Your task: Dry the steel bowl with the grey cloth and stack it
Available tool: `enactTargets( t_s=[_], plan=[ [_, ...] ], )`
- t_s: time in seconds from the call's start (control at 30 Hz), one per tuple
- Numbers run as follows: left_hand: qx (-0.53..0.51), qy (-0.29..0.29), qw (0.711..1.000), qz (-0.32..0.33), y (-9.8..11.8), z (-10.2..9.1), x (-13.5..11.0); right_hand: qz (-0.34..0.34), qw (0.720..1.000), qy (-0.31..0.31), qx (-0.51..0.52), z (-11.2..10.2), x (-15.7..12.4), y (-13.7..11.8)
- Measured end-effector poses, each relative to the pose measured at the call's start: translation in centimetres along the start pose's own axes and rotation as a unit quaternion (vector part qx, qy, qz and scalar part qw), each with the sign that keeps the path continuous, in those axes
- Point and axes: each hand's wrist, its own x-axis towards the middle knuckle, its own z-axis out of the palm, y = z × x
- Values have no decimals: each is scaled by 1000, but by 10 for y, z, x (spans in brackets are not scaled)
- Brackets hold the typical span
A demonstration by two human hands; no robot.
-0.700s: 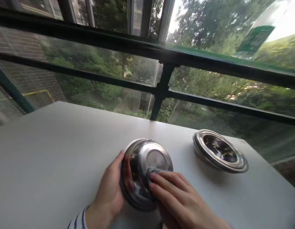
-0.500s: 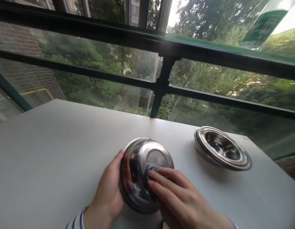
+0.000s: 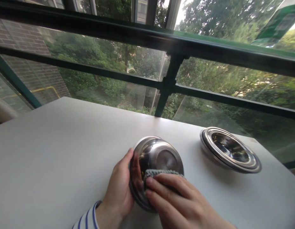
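Note:
A shiny metal bowl is tilted above the white table, its rounded outer side and base facing me. My left hand is closed on the bowl's left rim, thumb along the edge and the other fingers hidden behind. Against the bowl's lower outer side, my right hand presses a grey knitted-looking scrubbing pad. Most of the pad is covered by the fingers. To the right, several nested metal bowls stand on the table, apart from both hands.
The white table ends at a window with dark green frame bars. Trees and a brick wall show through the glass. A green-labelled bottle is at the upper right, beyond the frame bar.
My right hand has slid the scrubbing pad lower on the bowl's outer side, and more of its edge shows. The whole view has shifted, so everything appears farther right.

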Motion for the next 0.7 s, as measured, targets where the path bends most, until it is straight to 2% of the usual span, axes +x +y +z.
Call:
enactTargets(
  t_s=[0.13, 0.27, 0.33, 0.47, 0.63, 0.7],
  plan=[
    [12, -37, 999, 12, 0, 1, -2, 27, 999, 27, -3, 0, 7, 1],
    [16, -47, 998, 25, 5, 3, -4, -8, 1000, 10, -4, -2, 8, -1],
    [10, -54, 998, 20, 6, 3, -6, -4, 1000, 7, 0, -3, 8, -1],
    [2, -37, 999, -10, 6, 2, -6, 47, 998, 33, -6, -3, 8, 3],
    [12, -38, 999, -34, 6, 1, -5, 2, 1000, -2, 11, -5, 10, 3],
    [10, -47, 998, -34, 4, 2, -6, 24, 1000, -2, 19, -6, 10, 5]
  ],
)
